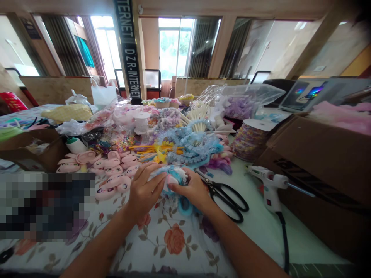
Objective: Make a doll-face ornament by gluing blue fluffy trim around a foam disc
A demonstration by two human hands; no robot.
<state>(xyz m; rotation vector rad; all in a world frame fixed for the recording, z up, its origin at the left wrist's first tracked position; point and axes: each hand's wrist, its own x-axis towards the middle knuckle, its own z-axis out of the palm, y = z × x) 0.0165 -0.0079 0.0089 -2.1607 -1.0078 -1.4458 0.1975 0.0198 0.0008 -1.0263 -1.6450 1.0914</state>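
Blue trim (177, 174) fills both hands (145, 190) (195, 190); strip (129, 58) reads "INTERNET".

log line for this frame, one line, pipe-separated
left hand: holding blue bundle | right hand: holding same bundle | scissors: beside right hand | glue gun: beside cardboard box

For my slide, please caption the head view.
Left hand and right hand hold a fluffy blue piece near black scissors.
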